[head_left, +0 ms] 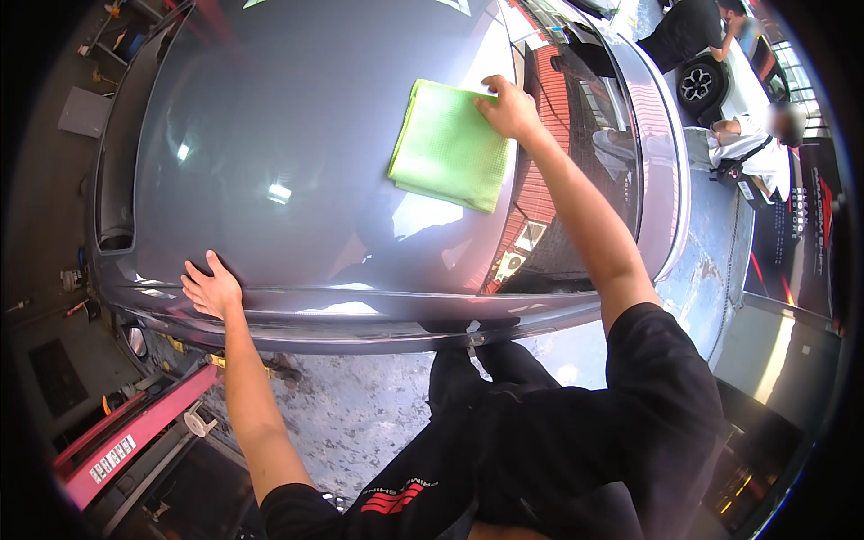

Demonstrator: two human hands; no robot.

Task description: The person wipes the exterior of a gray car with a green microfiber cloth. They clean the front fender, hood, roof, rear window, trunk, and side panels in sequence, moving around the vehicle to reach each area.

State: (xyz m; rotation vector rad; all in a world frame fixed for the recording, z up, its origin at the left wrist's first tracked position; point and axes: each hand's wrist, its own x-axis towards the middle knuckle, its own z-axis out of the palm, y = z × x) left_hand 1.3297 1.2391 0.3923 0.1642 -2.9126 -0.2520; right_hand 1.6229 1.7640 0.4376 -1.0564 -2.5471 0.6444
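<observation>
A folded light-green cloth [450, 144] with a waffle-like texture lies on a broad, glossy grey car panel [270, 108]. At the cloth's upper right edge, my right hand [509, 106] grips it with curled fingers, the thumb resting on the fabric. My left hand [214, 286] holds nothing; it is pressed palm down near the panel's close left edge with its fingers spread. The cloth lies well to the right of that hand. Bright light patches and dark reflections show across the paint.
Dark car glass [576, 216] adjoins the panel on the right, reflecting red slats. A red lift arm [135, 441] stands at lower left above the worn floor [360, 405]. At the upper right, two people are beside a white car [742, 90]; a dark banner [796, 234] stands nearby.
</observation>
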